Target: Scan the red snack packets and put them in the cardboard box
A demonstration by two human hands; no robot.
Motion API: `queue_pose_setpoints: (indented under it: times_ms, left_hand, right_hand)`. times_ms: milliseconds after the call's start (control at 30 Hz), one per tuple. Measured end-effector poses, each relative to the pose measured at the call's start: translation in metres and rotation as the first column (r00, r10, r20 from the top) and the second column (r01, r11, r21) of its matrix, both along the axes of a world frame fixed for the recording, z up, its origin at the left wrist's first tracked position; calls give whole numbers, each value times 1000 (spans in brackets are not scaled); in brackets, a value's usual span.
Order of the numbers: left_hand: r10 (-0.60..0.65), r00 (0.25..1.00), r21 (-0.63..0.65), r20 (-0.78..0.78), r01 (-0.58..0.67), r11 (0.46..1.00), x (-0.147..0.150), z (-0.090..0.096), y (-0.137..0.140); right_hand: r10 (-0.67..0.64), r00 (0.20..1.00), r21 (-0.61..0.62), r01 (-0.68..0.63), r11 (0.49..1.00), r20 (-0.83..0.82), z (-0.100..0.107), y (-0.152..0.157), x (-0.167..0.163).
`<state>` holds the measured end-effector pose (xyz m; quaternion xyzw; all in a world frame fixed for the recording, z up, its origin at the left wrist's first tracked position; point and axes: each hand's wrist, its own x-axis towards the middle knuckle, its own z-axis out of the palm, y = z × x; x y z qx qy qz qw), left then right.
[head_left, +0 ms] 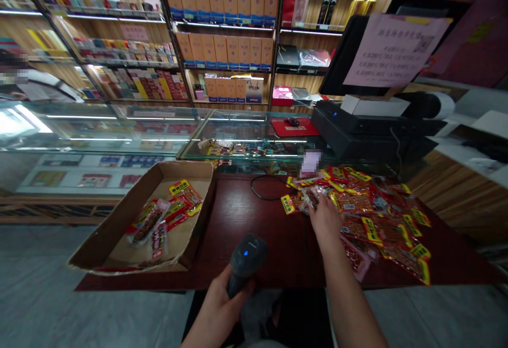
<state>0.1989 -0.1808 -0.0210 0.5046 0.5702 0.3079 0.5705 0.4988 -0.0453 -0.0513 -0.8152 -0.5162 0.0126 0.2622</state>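
Note:
My left hand (224, 305) is wrapped round the handle of a dark barcode scanner (248, 255), held upright at the table's near edge with a blue light showing. Over the pile of snack packets, my right hand (326, 220) has its fingers on a clear snack packet (311, 200) at the pile's left side; the fingertips are partly hidden. Red and yellow snack packets (353, 201) spread over the right of the dark red table (238, 205). To the left, an open cardboard box (111, 226) holds several packets (182, 205), some in clear wrapping.
A black cable (264, 199) loops on the table behind the scanner. Behind the table stands a glass display counter (190, 126) with a red mouse mat (296, 127). A monitor (343, 57) with a paper sheet is at the back right. A person (43, 86) is at the far left.

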Motion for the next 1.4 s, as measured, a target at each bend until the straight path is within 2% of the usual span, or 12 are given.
queue_pose_setpoints:
  times_ms: [267,333,367,433,500,567,633,933,1067,1167,1267,1400]
  left_hand:
    - [-8,1000,12,-11,8,1000,-5,-7,-6]
    - [-14,1000,17,-23,14,1000,-6,-7,-5]
    - [-19,999,18,-26,20,1000,-6,-7,-4]
    - [-30,999,24,-24,31,999,-5,-6,-3]
    - [-36,999,31,-20,36,999,-4,-4,-2]
    - [-34,999,30,-18,35,999,-4,-4,-2]
    - [-24,1000,25,-18,24,999,-4,-3,-2]
    - [8,1000,33,7,-9,999,-3,9,-4]
    - [-18,1000,63,-9,19,998,-2,11,-4]
    - [-20,999,73,-25,22,997,-2,11,-4]
    - [-16,1000,65,-23,17,998,-2,11,-4]
    - [-8,1000,56,-9,9,998,-3,12,-4]
  right_hand:
    - [128,979,166,-101,981,-159,-11,-2,0]
    - [196,913,197,-132,972,-357,-12,-10,-12]
    - [231,819,206,-141,968,-525,-13,-15,-20]
    - [255,485,205,-154,967,-836,-12,-26,-37]
    - [215,184,187,-160,969,-959,-9,-36,-53]
    - [198,48,187,-166,968,-979,-5,-43,-63]
    - [204,4,200,-180,963,-979,-1,-47,-66]
    - [194,1,188,-252,949,-981,2,-48,-63]
    - [207,-83,218,-167,962,-975,-9,-45,-65]
    - [327,-96,334,-81,939,-940,-17,-43,-65]
    - [453,127,441,-114,890,-882,-22,-41,-64]
    - [522,647,358,-380,853,-557,-28,-46,-63]
